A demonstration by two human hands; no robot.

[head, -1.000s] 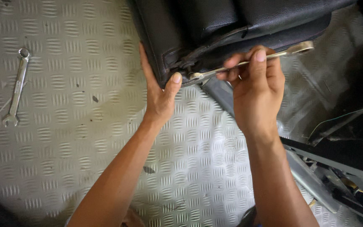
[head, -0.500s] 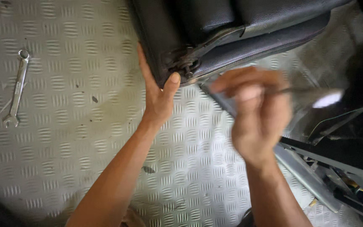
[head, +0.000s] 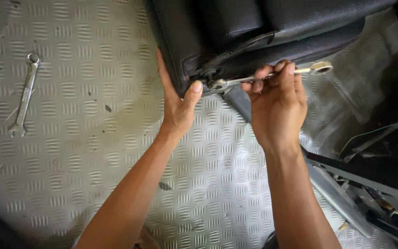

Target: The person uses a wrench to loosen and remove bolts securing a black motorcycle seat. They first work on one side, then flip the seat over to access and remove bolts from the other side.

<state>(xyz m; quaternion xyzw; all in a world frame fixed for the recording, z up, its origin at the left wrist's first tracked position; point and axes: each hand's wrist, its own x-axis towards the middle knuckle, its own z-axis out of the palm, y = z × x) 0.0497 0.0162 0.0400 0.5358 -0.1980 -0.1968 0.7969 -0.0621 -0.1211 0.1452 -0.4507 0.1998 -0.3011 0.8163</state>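
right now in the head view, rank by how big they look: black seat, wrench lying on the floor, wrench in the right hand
1. black seat, by far the largest.
2-3. wrench lying on the floor and wrench in the right hand: they look alike in length, and fingers hide part of the held one, so no ranking.

We are in a vehicle repair workshop: under our fingers lies a floor of grey tread plate, a spare spanner lies loose well off to their left, a black upholstered vehicle seat sits just above them, and bare metal rails run below right.
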